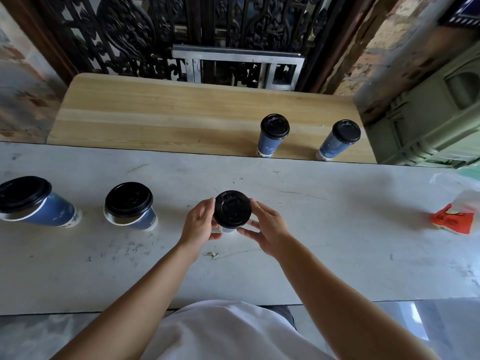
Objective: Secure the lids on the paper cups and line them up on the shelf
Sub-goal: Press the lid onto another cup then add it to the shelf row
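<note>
In the head view, nearest the camera is the person's white shirt (228,333), with both bare forearms reaching forward over the grey table (324,255). The hands meet at a paper cup (228,230) standing upright on the table, straight ahead. Only a sliver of its pale side shows under its black lid (232,209). The left hand (198,224) curls its fingers (207,203) round the lid's left rim, thumb tucked against the near side below it. The right hand (267,229) pinches the lid's right rim with its fingers (255,205), thumb stretched toward the cup on the near side. Both hands grip the lid from opposite sides.

To the left on the same table stand two more blue cups: the far-left cup (52,214) and the second cup (135,219). Each has a black lid sitting off-centre, so part of the cup's pale rim shows beneath it.

Beyond the table's far edge lies the wooden shelf (181,120). Two lidded blue cups stand on it near its front right, the left shelf cup (270,144) and the right shelf cup (335,146), side by side but apart.

At the table's right end lie a red packet (452,220) and a clear plastic bag (462,188). A green crate (428,120) stands right of the shelf, and a dark iron grille (181,29) rises behind it.
</note>
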{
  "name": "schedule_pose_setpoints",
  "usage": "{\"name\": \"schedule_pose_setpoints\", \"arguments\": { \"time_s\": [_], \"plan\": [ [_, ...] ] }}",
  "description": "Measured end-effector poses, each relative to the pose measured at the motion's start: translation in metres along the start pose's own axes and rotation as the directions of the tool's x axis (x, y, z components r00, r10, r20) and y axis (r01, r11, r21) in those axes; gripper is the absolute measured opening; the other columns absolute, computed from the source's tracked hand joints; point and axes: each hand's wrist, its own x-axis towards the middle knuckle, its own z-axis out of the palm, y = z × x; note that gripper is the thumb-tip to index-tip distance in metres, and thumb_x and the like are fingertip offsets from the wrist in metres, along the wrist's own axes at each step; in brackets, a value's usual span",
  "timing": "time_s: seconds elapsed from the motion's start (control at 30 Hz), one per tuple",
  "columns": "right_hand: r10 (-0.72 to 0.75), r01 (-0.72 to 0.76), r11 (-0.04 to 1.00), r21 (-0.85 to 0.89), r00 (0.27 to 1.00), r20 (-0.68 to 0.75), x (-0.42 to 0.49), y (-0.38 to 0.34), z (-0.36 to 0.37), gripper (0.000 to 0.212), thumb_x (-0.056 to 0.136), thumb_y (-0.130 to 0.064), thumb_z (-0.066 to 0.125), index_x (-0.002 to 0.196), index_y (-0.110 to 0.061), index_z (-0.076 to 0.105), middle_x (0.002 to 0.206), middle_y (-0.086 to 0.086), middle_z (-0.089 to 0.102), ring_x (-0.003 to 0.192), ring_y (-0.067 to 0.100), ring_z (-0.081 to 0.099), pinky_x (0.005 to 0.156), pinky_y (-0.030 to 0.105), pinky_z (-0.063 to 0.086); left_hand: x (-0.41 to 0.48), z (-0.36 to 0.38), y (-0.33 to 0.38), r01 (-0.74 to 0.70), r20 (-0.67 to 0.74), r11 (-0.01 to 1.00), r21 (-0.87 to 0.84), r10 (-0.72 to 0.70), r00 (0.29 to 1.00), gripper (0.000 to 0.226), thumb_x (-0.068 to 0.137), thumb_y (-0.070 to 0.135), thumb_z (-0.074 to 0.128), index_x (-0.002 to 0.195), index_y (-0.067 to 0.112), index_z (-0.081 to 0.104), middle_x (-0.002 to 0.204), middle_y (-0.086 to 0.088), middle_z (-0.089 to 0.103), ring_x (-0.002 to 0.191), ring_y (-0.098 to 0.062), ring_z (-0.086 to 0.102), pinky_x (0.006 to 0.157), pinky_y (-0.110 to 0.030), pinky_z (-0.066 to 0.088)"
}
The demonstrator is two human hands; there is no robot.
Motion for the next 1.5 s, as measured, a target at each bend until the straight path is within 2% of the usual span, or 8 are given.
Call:
{"name": "schedule_pose_setpoints", "arguments": {
  "time_s": [0.23, 0.47, 0.73, 0.87, 0.97, 1.1, 1.33, 1.5],
  "plan": [
    [-0.203, 0.183, 0.949, -0.256, 0.978, -0.054, 0.009, 0.010, 0.007, 0.029, 0.106, -0.025, 0.044, 0.112, -0.018, 0.072, 0.116, 0.008, 0.071, 0.110, 0.026, 0.067, 0.074, 0.047, 0.064, -0.002, 0.004, -0.003, 0.010, -0.016, 1.000, -0.015, -0.010, 1.000, 0.033, 0.105, 0.043, 0.037, 0.107, 0.025, 0.065, 0.092, 0.005, 0.067, 0.060, -0.002, 0.063, 0.062, -0.035, 0.058],
    [-0.205, 0.184, 0.942, -0.279, 0.977, -0.049, 0.011, 0.009, 0.008, 0.029, 0.105, -0.020, 0.042, 0.116, -0.013, 0.069, 0.117, 0.010, 0.068, 0.111, 0.023, 0.065, 0.077, 0.052, 0.064, 0.000, 0.008, -0.004, -0.084, -0.099, 0.991, 0.105, 0.095, 0.991, 0.027, 0.106, 0.034, 0.040, 0.098, 0.020, 0.063, 0.089, 0.001, 0.064, 0.076, -0.016, 0.063, 0.055, -0.034, 0.061],
    [-0.241, 0.205, 0.911, -0.357, 0.969, -0.060, 0.013, 0.011, 0.008, 0.030, 0.106, -0.022, 0.037, 0.113, -0.018, 0.066, 0.113, 0.006, 0.068, 0.108, 0.022, 0.065, 0.071, 0.050, 0.064, 0.007, 0.005, -0.009, -0.193, -0.060, 0.953, 0.234, 0.213, 0.975, 0.024, 0.107, 0.028, 0.037, 0.110, 0.025, 0.061, 0.110, -0.003, 0.063, 0.098, -0.018, 0.067, 0.051, -0.034, 0.061],
    [-0.218, 0.181, 0.924, -0.337, 0.973, -0.075, 0.015, 0.010, 0.011, 0.031, 0.106, -0.022, 0.035, 0.112, -0.020, 0.065, 0.113, 0.006, 0.067, 0.110, 0.024, 0.064, 0.069, 0.053, 0.064, 0.008, 0.011, -0.004, -0.141, -0.029, 0.976, 0.168, 0.148, 0.989, 0.028, 0.108, 0.029, 0.033, 0.115, 0.035, 0.059, 0.113, 0.005, 0.065, 0.105, -0.014, 0.065, 0.057, -0.036, 0.063],
    [-0.081, 0.073, 0.970, -0.233, 0.996, -0.023, 0.015, 0.004, 0.006, 0.027, 0.105, -0.028, 0.042, 0.112, -0.025, 0.068, 0.123, 0.006, 0.065, 0.118, 0.033, 0.060, 0.072, 0.055, 0.063, 0.005, 0.010, -0.002, -0.089, 0.018, 0.988, 0.127, 0.087, 0.996, 0.030, 0.108, 0.032, 0.032, 0.121, 0.034, 0.059, 0.119, 0.003, 0.065, 0.105, -0.015, 0.066, 0.062, -0.042, 0.064],
    [0.088, -0.084, 0.994, -0.069, 0.995, 0.049, 0.007, -0.004, -0.003, 0.026, 0.103, -0.033, 0.056, 0.121, -0.018, 0.067, 0.130, 0.005, 0.062, 0.115, 0.044, 0.061, 0.080, 0.054, 0.062, -0.002, 0.004, -0.004, 0.016, 0.025, 0.995, 0.098, -0.018, 1.000, 0.033, 0.107, 0.039, 0.030, 0.116, 0.028, 0.060, 0.105, -0.001, 0.065, 0.082, -0.020, 0.062, 0.064, -0.045, 0.064],
    [0.040, -0.043, 0.998, 0.035, 0.997, 0.067, 0.000, 0.002, -0.009, 0.025, 0.103, -0.025, 0.057, 0.121, -0.011, 0.068, 0.122, 0.010, 0.068, 0.095, 0.028, 0.064, 0.084, 0.040, 0.058, -0.005, 0.003, -0.010, 0.083, -0.112, 0.995, 0.057, -0.076, 0.991, 0.031, 0.103, 0.041, 0.043, 0.111, 0.017, 0.060, 0.100, -0.001, 0.067, 0.073, -0.020, 0.067, 0.053, -0.033, 0.058],
    [0.005, -0.004, 1.000, -0.017, 0.997, 0.073, 0.002, 0.011, -0.011, 0.025, 0.101, -0.021, 0.058, 0.122, -0.020, 0.073, 0.122, 0.003, 0.073, 0.104, 0.026, 0.062, 0.082, 0.037, 0.053, -0.009, 0.008, -0.015, 0.103, -0.124, 0.994, 0.022, -0.100, 0.987, 0.032, 0.102, 0.039, 0.042, 0.115, 0.013, 0.056, 0.105, -0.002, 0.064, 0.081, -0.019, 0.065, 0.057, -0.037, 0.059]
  ]
}}
